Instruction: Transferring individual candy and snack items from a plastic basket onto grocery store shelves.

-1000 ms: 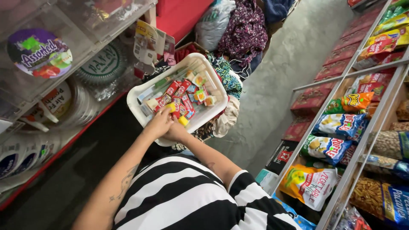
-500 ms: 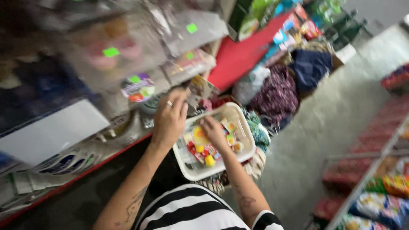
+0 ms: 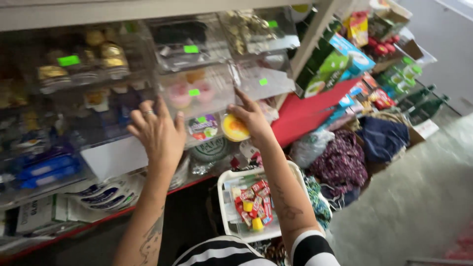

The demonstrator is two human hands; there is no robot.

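My left hand, a ring on one finger, is raised with fingers spread against the front of a clear plastic bin on the shelf. My right hand is up at the same bin and grips a small round yellow snack cup by its edge. Inside the clear bin lie pink round sweets. Below my arms sits a white plastic basket that holds several small red and yellow candy packs.
Clear bins with green tags fill the shelves on the left. Blue packets lie lower left. A red counter runs right, with boxed goods above. Bags of dark clothing sit on the grey floor.
Both hands rose from the white basket up to the shelf bins. My right hand now holds a yellow cup. The view swung from the basket up to the shelves.
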